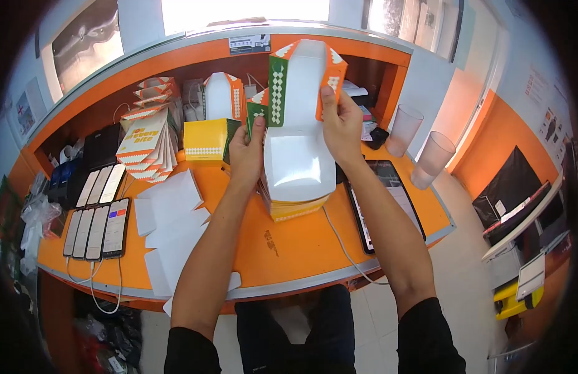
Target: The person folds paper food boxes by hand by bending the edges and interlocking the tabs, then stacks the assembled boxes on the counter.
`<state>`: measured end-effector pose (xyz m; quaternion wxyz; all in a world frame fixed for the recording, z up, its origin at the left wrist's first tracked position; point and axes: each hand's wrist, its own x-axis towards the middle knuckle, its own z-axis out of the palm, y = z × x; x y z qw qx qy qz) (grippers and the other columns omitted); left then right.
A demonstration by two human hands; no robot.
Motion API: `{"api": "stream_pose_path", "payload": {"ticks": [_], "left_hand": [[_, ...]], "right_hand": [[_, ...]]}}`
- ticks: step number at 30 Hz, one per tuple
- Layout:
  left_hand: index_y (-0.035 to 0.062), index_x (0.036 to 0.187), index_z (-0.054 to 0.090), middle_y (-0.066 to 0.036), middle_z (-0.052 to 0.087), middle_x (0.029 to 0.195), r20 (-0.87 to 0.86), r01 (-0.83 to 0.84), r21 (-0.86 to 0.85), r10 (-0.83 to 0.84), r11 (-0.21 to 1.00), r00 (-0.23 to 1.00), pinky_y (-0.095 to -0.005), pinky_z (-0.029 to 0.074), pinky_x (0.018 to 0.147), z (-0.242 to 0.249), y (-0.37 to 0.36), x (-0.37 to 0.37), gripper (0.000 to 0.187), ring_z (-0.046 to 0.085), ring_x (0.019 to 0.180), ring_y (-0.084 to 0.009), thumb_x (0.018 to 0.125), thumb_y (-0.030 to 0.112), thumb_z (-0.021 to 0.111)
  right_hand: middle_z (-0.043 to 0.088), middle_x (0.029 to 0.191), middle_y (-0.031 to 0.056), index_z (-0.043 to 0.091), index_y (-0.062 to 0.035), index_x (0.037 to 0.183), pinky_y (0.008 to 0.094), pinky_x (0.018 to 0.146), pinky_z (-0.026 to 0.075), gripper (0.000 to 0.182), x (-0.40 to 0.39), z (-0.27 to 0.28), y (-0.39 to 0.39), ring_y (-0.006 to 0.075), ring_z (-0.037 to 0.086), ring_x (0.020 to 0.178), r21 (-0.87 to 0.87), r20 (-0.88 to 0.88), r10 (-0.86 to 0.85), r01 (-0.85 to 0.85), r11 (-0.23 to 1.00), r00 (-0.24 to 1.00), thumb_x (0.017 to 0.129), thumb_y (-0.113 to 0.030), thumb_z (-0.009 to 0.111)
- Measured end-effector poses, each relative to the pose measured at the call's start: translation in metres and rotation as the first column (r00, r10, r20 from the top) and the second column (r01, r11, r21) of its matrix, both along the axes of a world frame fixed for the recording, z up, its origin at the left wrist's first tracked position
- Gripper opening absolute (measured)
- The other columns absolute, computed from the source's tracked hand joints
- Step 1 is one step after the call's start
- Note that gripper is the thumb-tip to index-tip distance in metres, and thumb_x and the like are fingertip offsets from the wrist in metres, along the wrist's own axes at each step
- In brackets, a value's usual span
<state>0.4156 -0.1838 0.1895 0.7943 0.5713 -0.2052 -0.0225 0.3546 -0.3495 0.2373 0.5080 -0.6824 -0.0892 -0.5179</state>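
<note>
Near the middle of the counter is an opened cardboard food box [299,163], white inside, with its lid raised and orange and green diamond-patterned sides. Yellow layered edges show under its front. My right hand [343,128] pinches the lid's orange side flap between thumb and fingers. On the other side, my left hand [247,153] is closed on a green patterned flap, its fingertips partly hidden. Left of that hand lies a yellow and green box [205,139], with another open box [223,96] standing behind it.
Tall stacked flat boxes [145,140] lean at left. White cardboard sheets [170,206] overlap in front of them. Several phones [95,230] with cables lie at far left. A tablet [388,202] rests under my right forearm, near two clear cups [432,160] at the counter's right edge.
</note>
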Motion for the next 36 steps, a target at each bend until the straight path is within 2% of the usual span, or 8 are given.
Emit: {"api": "stream_pose_path", "payload": {"ticks": [5,8,14,17,21,24,28,36], "left_hand": [[-0.0014,0.11,0.06,-0.007,0.068,0.097,0.026,0.015,-0.059,-0.014,0.998,1.0,-0.0243,0.048,0.073,-0.002,-0.002,-0.003,0.045,0.06,0.082,-0.0098,0.096,0.041,0.063],[0.0006,0.108,0.06,-0.007,0.067,0.099,0.016,0.021,-0.123,-0.02,0.992,1.0,-0.0249,0.047,0.075,-0.005,-0.001,-0.004,0.04,0.059,0.085,-0.0095,0.097,0.039,0.062],[0.0069,0.108,0.059,-0.001,0.065,0.095,-0.085,0.179,-0.298,-0.212,0.938,0.973,-0.0241,0.047,0.075,-0.015,0.006,0.002,0.028,0.059,0.084,-0.0073,0.097,0.032,0.063],[0.008,0.114,0.057,-0.001,0.064,0.098,-0.096,0.235,-0.32,-0.278,0.918,0.956,-0.0252,0.048,0.077,-0.007,0.009,-0.007,0.032,0.059,0.087,-0.0084,0.097,0.035,0.061],[0.0078,0.125,0.053,-0.006,0.062,0.112,-0.034,0.281,-0.263,-0.3,0.923,0.953,-0.0295,0.048,0.087,-0.009,0.008,-0.001,0.045,0.059,0.101,-0.0128,0.099,0.044,0.054],[0.0066,0.142,0.041,-0.009,0.056,0.128,-0.007,0.412,-0.382,-0.449,0.827,0.894,-0.036,0.048,0.097,-0.005,0.011,-0.005,0.059,0.056,0.115,-0.0194,0.101,0.049,0.046],[0.0052,0.134,0.048,-0.011,0.058,0.123,0.074,0.1,0.006,-0.1,0.995,0.992,-0.0316,0.044,0.097,-0.01,0.01,-0.008,0.06,0.056,0.113,-0.018,0.096,0.052,0.057],[0.0013,0.137,0.044,-0.01,0.059,0.124,0.054,0.283,-0.091,-0.279,0.955,0.959,-0.0307,0.046,0.095,-0.01,0.018,-0.01,0.062,0.057,0.112,-0.0166,0.092,0.034,0.07]], "right_hand": [[0.055,0.07,-0.0051,0.064,0.0022,0.096,0.0239,0.054,0.037,0.04,-0.019,0.003,0.016,0.0042,0.044,0.064,0.045,0.041,0.088,-0.089,0.995,0.995,0.102,-0.036,0.055],[0.058,0.066,-0.0007,0.063,0.0014,0.093,0.0263,0.053,0.038,0.038,-0.008,-0.006,0.01,0.0059,0.047,0.06,-0.049,0.003,0.032,-0.032,0.998,0.999,0.101,-0.035,0.055],[0.06,0.059,0.0142,0.06,-0.0016,0.083,0.0374,0.047,0.043,0.036,-0.017,-0.006,0.021,0.0259,0.058,0.047,-0.385,-0.036,-0.291,0.255,0.887,0.956,0.098,-0.034,0.06],[0.062,0.06,0.0145,0.059,-0.0023,0.081,0.0399,0.047,0.044,0.037,-0.019,-0.019,0.016,0.0325,0.06,0.051,-0.517,-0.035,-0.543,0.45,0.728,0.839,0.097,-0.035,0.06],[0.061,0.059,0.014,0.058,-0.0026,0.08,0.0419,0.048,0.044,0.037,-0.024,-0.023,0.016,0.033,0.06,0.05,-0.49,-0.017,-0.478,0.409,0.77,0.878,0.097,-0.036,0.06],[0.062,0.061,0.0143,0.058,-0.0026,0.081,0.043,0.049,0.045,0.037,-0.026,-0.022,0.011,0.0336,0.061,0.052,-0.525,-0.029,-0.459,0.377,0.763,0.888,0.097,-0.036,0.059],[0.064,0.069,0.0182,0.058,-0.0015,0.087,0.0445,0.057,0.047,0.036,-0.027,-0.022,0.012,0.0364,0.063,0.062,-0.551,-0.087,-0.467,0.348,0.758,0.88,0.097,-0.036,0.058],[0.066,0.08,0.0239,0.056,0.001,0.094,0.0517,0.067,0.048,0.039,-0.032,-0.029,0.011,0.0435,0.064,0.075,-0.438,-0.362,-0.328,0.151,0.886,0.873,0.098,-0.038,0.054]]}}
